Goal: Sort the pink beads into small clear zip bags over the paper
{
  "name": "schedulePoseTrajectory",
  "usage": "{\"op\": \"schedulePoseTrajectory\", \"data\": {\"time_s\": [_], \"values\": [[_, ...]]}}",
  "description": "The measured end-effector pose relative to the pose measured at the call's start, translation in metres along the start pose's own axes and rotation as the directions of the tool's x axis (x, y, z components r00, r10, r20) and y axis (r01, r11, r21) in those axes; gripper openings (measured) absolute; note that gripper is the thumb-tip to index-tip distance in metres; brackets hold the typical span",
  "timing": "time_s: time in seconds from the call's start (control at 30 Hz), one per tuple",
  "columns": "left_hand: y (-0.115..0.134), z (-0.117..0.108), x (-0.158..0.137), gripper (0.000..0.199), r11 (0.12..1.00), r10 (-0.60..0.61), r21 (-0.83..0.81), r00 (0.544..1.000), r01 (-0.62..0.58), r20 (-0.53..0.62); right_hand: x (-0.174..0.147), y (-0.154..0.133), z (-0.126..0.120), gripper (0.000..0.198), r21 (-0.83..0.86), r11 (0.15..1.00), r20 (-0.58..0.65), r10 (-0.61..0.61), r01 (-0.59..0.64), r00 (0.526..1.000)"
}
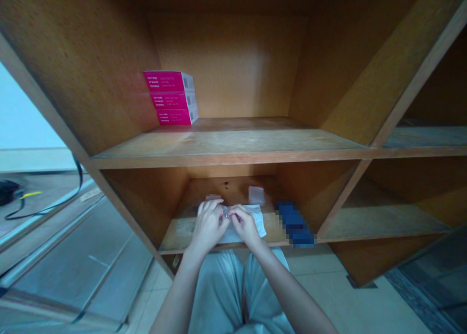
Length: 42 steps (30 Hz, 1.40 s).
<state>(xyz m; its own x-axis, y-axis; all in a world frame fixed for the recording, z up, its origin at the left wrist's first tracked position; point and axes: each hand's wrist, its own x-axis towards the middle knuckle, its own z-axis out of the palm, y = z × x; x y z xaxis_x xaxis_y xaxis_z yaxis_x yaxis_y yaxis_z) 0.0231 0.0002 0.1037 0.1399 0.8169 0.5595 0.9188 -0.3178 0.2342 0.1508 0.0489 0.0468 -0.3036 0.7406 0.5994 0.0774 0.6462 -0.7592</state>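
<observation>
Both hands meet over the lower shelf, fingers bent inward. Between my left hand [211,222] and my right hand [243,222] is a small clear plastic piece [226,211], perhaps a little bag; its contents are too small to make out. The fingertips of each hand pinch it. Beneath them lies a pale sheet [259,218], partly covered by the hands. A small clear plastic packet [256,195] rests behind the sheet. Another clear item [213,197] shows just behind my left hand, mostly hidden.
Three pink boxes [171,101] are stacked on the upper shelf [233,141] at left. A pixelated dark blue object [295,224] lies right of the sheet. The cabinet's divider [343,197] stands further right. Glass-like panels [73,270] and a black cable [78,171] are at left.
</observation>
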Motion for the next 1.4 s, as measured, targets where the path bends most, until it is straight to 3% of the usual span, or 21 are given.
{"op": "schedulePoseTrajectory", "data": {"time_s": [0.13,0.37,0.5,0.67,0.8,1.07,1.4], "values": [[0.002,0.001,0.001,0.009,1.000,0.014,0.004,1.000,-0.014,0.008,0.002,-0.002,0.001,0.027,-0.014,0.999,0.040,-0.042,0.043,0.998],[0.004,0.006,-0.002,0.016,0.997,0.069,-0.049,0.997,-0.068,0.024,0.008,0.003,0.001,0.023,0.041,0.999,0.147,0.011,-0.017,0.989],[0.002,0.007,-0.005,0.040,0.992,0.078,-0.099,0.996,-0.074,0.041,0.010,0.014,-0.003,0.021,0.109,0.990,0.107,0.080,-0.092,0.991],[-0.010,0.013,-0.009,0.067,0.983,0.161,-0.124,0.964,-0.137,0.211,0.011,0.018,-0.007,0.014,0.167,0.971,0.142,0.146,-0.169,0.979],[-0.017,0.019,-0.011,0.064,0.986,0.147,-0.113,0.964,-0.124,0.222,0.010,0.017,-0.010,0.015,0.174,0.973,0.200,0.114,-0.149,0.973],[-0.017,0.019,-0.010,0.067,0.984,0.129,-0.150,0.966,-0.097,0.225,0.008,0.020,-0.009,0.013,0.169,0.977,0.193,0.097,-0.130,0.976],[-0.011,0.014,-0.005,0.049,0.973,0.137,-0.212,0.967,-0.091,0.215,0.007,0.019,-0.011,0.010,0.158,0.977,0.179,0.114,-0.143,0.977]]}}
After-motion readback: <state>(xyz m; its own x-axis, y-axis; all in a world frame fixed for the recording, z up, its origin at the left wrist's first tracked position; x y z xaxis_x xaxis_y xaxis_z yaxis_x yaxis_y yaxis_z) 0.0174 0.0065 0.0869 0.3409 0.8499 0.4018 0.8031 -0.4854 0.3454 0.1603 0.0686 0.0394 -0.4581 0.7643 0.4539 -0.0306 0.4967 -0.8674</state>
